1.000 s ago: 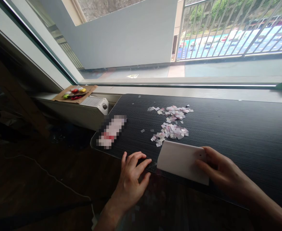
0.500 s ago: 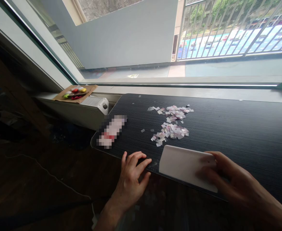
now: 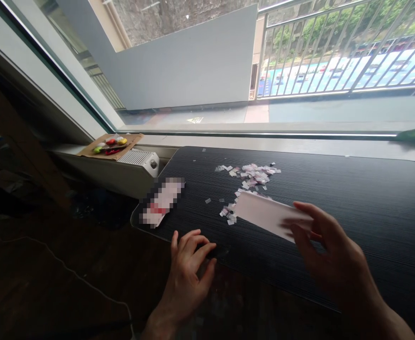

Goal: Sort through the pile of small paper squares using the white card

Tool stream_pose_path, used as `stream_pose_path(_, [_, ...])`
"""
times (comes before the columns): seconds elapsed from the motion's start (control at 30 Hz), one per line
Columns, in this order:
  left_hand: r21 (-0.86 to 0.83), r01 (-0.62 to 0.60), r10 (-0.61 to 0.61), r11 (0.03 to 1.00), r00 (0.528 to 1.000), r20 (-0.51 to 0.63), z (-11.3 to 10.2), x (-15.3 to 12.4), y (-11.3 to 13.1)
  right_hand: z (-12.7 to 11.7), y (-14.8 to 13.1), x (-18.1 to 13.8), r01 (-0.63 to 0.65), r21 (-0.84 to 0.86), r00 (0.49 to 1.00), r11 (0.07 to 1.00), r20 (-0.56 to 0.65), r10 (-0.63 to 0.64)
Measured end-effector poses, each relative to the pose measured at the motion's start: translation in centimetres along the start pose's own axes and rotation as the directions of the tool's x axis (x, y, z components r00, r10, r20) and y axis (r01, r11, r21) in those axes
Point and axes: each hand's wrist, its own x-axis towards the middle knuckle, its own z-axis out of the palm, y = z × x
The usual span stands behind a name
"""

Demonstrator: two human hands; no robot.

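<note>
My right hand (image 3: 330, 241) grips the right end of a flat white rectangular piece (image 3: 260, 210) with a smooth surface; I cannot tell its exact kind. It is tilted, and its far left part covers some of the nearer pile of small whitish and pink paper-like pieces (image 3: 229, 213). Behind it on the black table lies another pile of such pieces (image 3: 255, 174). At the table's front edge rests my left hand (image 3: 189, 269), fingers spread and bent, with nothing in it. A few loose scraps lie between the piles and a pixelated pale packet (image 3: 167, 196).
The black table (image 3: 352, 203) stands against a window sill. Past its left end are a white heater-like box (image 3: 142, 161) and cardboard (image 3: 131, 140) bearing several colourful small items. A white cable (image 3: 83, 278) runs across the dark floor at left.
My right hand has raised the white piece from the front edge and moved it away from me, over the nearer pile. The left hand stays by the table edge; the view has tilted slightly.
</note>
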Motion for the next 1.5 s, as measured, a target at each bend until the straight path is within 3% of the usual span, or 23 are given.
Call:
stream_pose_path(0.13, [-0.004, 0.000, 0.000, 1.000, 1.000, -0.011, 0.1, -0.3, -0.3, -0.3, 0.2, -0.4, 0.239, -0.108, 0.970, 0.965, 0.072, -0.233])
stream_pose_path(0.3, [-0.014, -0.024, 0.023, 1.000, 0.998, -0.066, 0.0, 0.0, -0.4, -1.7, 1.2, -2.3, 0.146, -0.088, 0.987, 0.985, 0.075, -0.140])
stream_pose_path(0.47, [-0.088, -0.117, 0.104, 0.989, 0.985, -0.137, -0.5, 2.6, 1.5, -2.3, 1.9, -3.6, 0.219, 0.078, 0.968, 0.973, 0.112, -0.226])
stream_pose_path(0.6, [-0.204, -0.201, 0.185, 0.958, 0.978, -0.097, -1.1, 4.6, 3.2, -2.6, 0.8, -4.0, 0.234, 0.169, 0.955, 0.957, 0.145, -0.259])
stream_pose_path(0.73, [-0.215, -0.190, 0.183, 0.958, 0.982, -0.049, -1.3, 4.8, 3.7, -2.5, 0.1, -3.7, 0.172, 0.249, 0.953, 0.953, 0.202, -0.225])
stream_pose_path(0.87, [-0.235, -0.171, 0.169, 0.957, 0.985, -0.026, -1.4, 4.3, 3.4, -1.7, 0.0, -3.3, 0.042, 0.265, 0.952, 0.963, 0.281, -0.119])
stream_pose_path(1.0, [-0.210, -0.084, 0.064, 0.974, 0.993, -0.100, -1.3, 4.3, 2.2, -0.9, 0.2, -3.0, -0.297, 0.193, 0.939, 0.935, 0.239, 0.249])
stream_pose_path(1.1, [-0.149, -0.045, 0.023, 0.988, 0.989, -0.149, -1.1, 4.1, 0.9, -0.8, 0.1, -2.6, -0.515, 0.243, 0.854, 0.822, 0.231, 0.466])
stream_pose_path(1.3, [-0.080, -0.047, 0.033, 0.996, 0.986, -0.162, 0.1, 2.8, -1.0, -0.8, -1.1, -1.8, -0.741, 0.468, 0.669, 0.481, 0.446, 0.595])
stream_pose_path(1.37, [-0.078, -0.037, 0.024, 0.996, 0.987, -0.156, 0.5, 2.4, -1.5, -0.9, -1.1, -1.7, -0.734, 0.490, 0.672, 0.470, 0.421, 0.610])
stream_pose_path(1.5, [-0.073, -0.034, 0.023, 0.997, 0.989, -0.148, 0.8, 1.9, -1.7, -1.2, -0.6, -1.6, -0.662, 0.426, 0.746, 0.617, 0.287, 0.602])
